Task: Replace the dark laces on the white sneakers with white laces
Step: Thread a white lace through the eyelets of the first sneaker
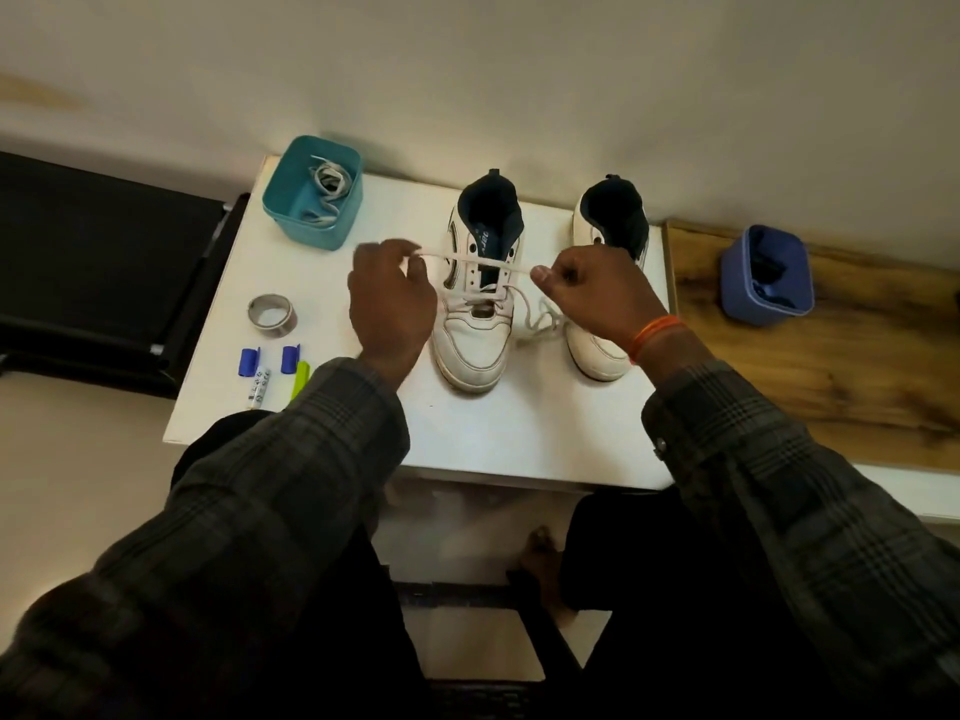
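Small white desk [519, 439] against a plain pale wall, a wood-grain surface [831, 366] adjoining on the right, something black and flat on the left. On the desk, two white leather-look sneakers side by side, long axes running away from the wearer, toes near, dark-lined openings toward the wall. Left sneaker [475, 324] partly threaded with a flat white lace [467, 261], drawn taut crosswise above the eyelets. Left hand [389, 298] pinched closed on one lace end, right hand [597, 291] fisted around the other; slack lace looped between the shoes. Right sneaker [597, 350] partly hidden behind the wrist. Teal square tub [311, 194] holding pale laces at back left; blue tub [766, 275] with dark contents on the wood. Tape roll [272, 315] and small blue pieces near left.
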